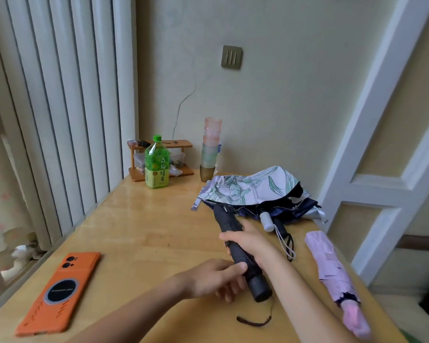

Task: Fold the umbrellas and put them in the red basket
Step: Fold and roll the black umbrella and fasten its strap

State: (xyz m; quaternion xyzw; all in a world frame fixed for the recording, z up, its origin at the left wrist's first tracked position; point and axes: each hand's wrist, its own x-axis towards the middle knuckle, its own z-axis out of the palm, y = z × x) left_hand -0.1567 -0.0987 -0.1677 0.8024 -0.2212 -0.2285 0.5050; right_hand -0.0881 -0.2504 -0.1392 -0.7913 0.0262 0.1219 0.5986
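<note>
Your right hand point(249, 240) grips the folded black umbrella point(229, 224) mid-length; your left hand point(213, 280) holds it near its handle point(259, 287), over the bench point(146, 231).

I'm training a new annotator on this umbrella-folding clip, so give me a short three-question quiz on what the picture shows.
1. True or false: the red basket is in view.
2. Which umbrella do the left hand and the right hand both hold? A) floral B) black C) lilac
3. Fill in: the orange phone lies on the table with its camera side facing ___.

Key
1. False: no basket shows.
2. B: both hands hold the black umbrella, already folded.
3. Up.
</note>
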